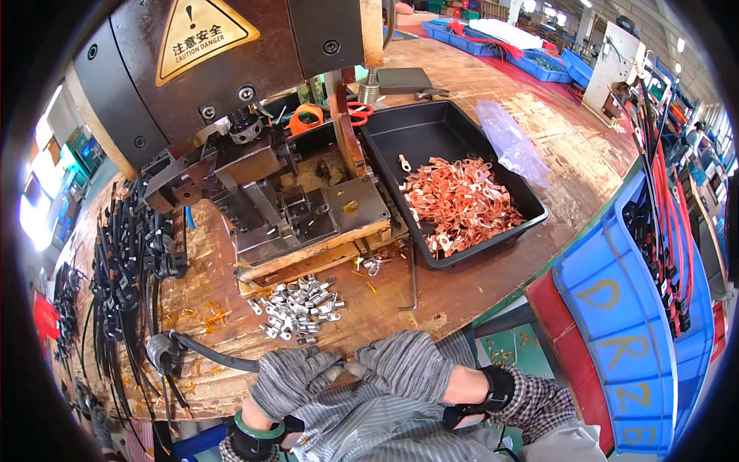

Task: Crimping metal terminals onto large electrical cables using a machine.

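Observation:
Both my hands wear grey knitted gloves and meet in front of my lap at the table's near edge. My left hand [296, 379] is closed around a thick black cable [219, 354], which runs out to the left over the tabletop. My right hand [404, 365] has its fingers bent together against the left fingertips; whatever they pinch is hidden. Just beyond the hands lies a pile of silver cable lugs [296, 308]. Behind it stands a dark metal press [308, 219] with its tooling block.
A black tray [431, 266] of copper lugs [462, 204] sits right of the press, with a clear plastic bag [512, 142] on its rim. Bundled black cables [123, 269] hang over the left edge. An orange-handled tool [305, 119] lies behind; a blue crate [616, 308] stands at right.

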Available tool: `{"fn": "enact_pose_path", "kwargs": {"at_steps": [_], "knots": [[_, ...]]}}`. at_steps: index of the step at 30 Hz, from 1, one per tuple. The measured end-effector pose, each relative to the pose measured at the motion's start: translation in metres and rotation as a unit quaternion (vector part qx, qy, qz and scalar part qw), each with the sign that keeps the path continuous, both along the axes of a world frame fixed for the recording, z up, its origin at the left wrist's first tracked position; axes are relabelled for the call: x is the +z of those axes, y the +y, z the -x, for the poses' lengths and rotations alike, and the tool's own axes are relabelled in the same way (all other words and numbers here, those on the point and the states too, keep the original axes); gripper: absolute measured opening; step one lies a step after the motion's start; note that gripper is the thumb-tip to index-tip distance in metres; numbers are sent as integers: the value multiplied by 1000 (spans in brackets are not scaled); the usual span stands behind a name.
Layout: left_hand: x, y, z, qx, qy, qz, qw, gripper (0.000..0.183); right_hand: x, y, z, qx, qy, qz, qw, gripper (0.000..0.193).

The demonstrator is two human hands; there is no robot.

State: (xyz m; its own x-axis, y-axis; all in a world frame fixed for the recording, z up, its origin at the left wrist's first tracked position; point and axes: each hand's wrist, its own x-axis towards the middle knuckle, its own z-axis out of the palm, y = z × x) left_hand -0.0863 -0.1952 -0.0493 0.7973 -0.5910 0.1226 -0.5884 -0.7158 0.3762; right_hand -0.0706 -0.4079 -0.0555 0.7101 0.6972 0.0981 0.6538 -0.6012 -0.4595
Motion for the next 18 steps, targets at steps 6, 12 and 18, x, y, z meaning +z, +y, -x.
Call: {"fn": "enact_pose_path", "kwargs": {"at_steps": [6,12,18], "knots": [[9,-5,-6,38,-75,45,995,23,11,-54,-84,-49,-262,-291,919,30],[8,-14,-18,92,-13,93,991,26,13,-83,-166,-234,-210,113,943,24],[4,-15,-17,113,6,123,986,29,7,-81,-175,-208,-141,64,966,26]]}}
